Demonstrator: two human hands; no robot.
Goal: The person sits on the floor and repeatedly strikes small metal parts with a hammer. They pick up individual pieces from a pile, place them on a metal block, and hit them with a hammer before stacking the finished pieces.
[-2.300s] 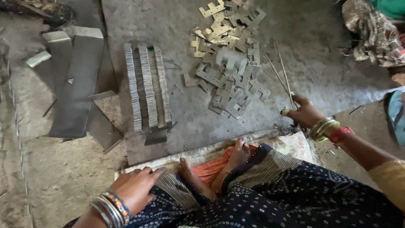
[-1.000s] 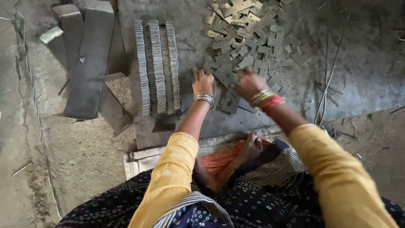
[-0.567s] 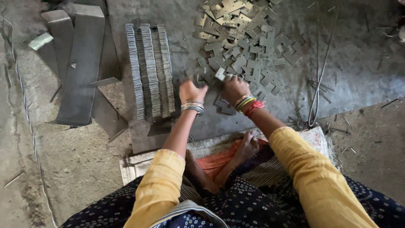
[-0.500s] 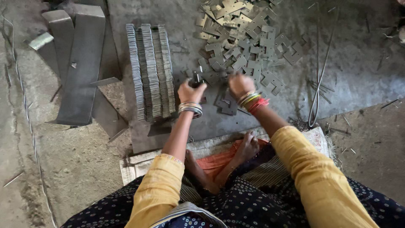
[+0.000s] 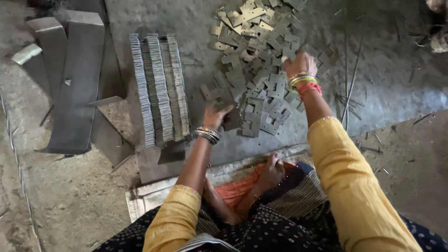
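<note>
Since half a second ago the right hand (image 5: 301, 63) has reached farther up into the loose pile of flat metal stampings (image 5: 261, 70), fingers curled onto the pieces; whether it grips any I cannot tell. Left hand (image 5: 215, 116) sits at the pile's lower left edge, closed on a dark stamping (image 5: 229, 122). Left of the pile stand three packed rows of stacked stampings (image 5: 160, 88) on the grey concrete floor (image 5: 396, 84). Farther left lie grey metal bars (image 5: 77, 79).
</note>
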